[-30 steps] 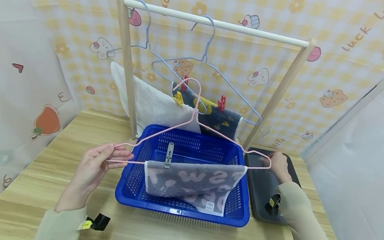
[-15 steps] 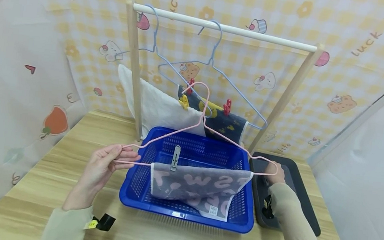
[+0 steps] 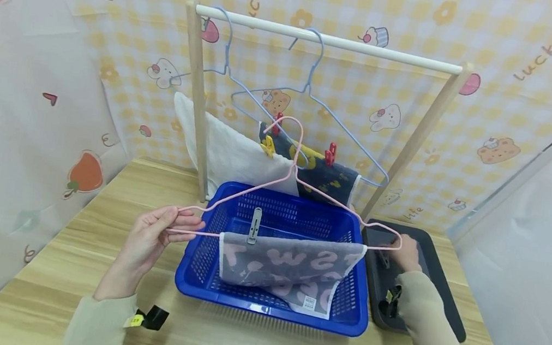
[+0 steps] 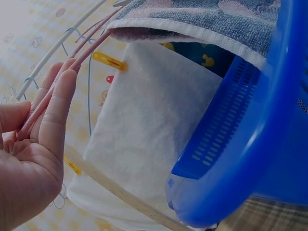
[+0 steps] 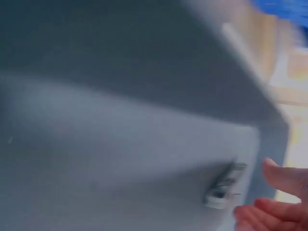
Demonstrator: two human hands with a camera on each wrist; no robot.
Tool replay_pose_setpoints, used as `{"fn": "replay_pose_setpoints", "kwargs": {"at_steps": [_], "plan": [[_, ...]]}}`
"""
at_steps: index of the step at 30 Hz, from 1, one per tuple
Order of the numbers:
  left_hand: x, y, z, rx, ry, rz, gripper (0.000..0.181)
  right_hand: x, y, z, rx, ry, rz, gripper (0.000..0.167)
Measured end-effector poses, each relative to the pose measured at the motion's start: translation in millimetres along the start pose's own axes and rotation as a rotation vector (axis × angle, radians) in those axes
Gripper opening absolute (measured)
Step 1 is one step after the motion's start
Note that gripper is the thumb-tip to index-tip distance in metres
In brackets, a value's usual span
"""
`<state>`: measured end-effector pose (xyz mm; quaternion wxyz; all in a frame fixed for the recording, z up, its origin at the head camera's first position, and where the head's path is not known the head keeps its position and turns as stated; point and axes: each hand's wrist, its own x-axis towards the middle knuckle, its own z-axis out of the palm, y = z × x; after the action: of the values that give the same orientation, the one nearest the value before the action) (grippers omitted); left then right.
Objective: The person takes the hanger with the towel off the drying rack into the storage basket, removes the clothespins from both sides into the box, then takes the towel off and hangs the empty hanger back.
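Hanger [image 3: 294, 169] stays in left hand [image 3: 153, 232] while right hand [image 3: 407, 254] shifts within tray [image 3: 381, 283].

Hanger: I see a thin pink wire hanger [image 3: 294, 166], hook up, above the blue plastic basket [image 3: 264, 309], its left end between my left fingers [image 4: 57, 108].
Towel: grey terry towel [image 3: 293, 259] with pink letters and white edging, draped over the hanger's bar.
Towel clip: slim grey clip [image 3: 255, 225], upright on its top edge, left of centre.
Tray clip: I make out a blurred pale clip [image 5: 225, 186] lying in the dark grey tray [image 3: 445, 289].
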<state>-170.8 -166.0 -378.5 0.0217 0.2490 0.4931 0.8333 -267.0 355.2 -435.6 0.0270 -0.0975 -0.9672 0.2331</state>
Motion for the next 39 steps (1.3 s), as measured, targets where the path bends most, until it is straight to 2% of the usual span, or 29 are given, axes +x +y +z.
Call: {"fn": "replay_pose_setpoints", "kwargs": {"at_steps": [2,5,8,11,12,14,17,19,21,26,29,32,36,39], "plan": [[0.3,-0.2,0.5,-0.003,0.003,0.006,0.040,-2.3,2.6,-6.4,0.116,0.109,-0.006,0.028],[0.9,0.1,0.9,-0.004,-0.001,0.017,0.040,3.2,20.3,-8.8,0.424,0.218,0.064,0.031],[2.0,0.7,1.1,-0.006,-0.010,0.018,0.040,10.6,49.8,-6.9,0.756,0.260,0.092,0.034],[2.7,1.2,1.1,-0.008,-0.013,0.019,0.040,7.9,66.7,-7.2,0.932,0.261,0.023,0.032],[2.8,1.2,1.0,-0.010,-0.013,0.021,0.040,1.8,62.7,-11.3,0.950,0.257,0.015,0.032],[2.5,1.2,0.9,-0.015,-0.014,0.025,0.040,-18.6,39.3,-23.4,0.946,0.272,0.007,0.030],[1.6,0.7,0.8,-0.018,-0.012,0.021,0.039,-53.2,-9.1,-47.2,0.967,0.301,-0.006,0.017],[1.1,0.3,0.9,-0.015,-0.007,0.014,0.039,-72.0,-40.2,-58.7,0.981,0.357,-0.032,0.012],[0.8,-0.2,1.1,-0.005,0.000,0.008,0.039,-82.6,-60.9,-64.7,1.001,0.389,-0.103,0.008],[1.2,-2.4,2.4,0.019,0.004,0.000,0.038,-97.8,-103.4,-68.5,0.951,0.429,-0.317,0.016],[2.0,-4.1,3.6,0.020,-0.002,-0.003,0.037,-105.7,-126.5,-67.6,0.925,0.396,-0.440,0.015],[2.9,-5.8,4.7,0.006,-0.008,0.001,0.038,-112.6,-150.4,-61.7,0.888,0.311,-0.522,0.012],[4.1,-8.4,6.0,-0.005,-0.021,0.018,0.038,-116.3,-180.0,-44.9,0.790,0.185,-0.634,0.013],[4.9,-10.4,7.4,-0.003,-0.038,0.024,0.040,-116.5,-195.6,-32.6,0.733,0.129,-0.702,0.014]]}}
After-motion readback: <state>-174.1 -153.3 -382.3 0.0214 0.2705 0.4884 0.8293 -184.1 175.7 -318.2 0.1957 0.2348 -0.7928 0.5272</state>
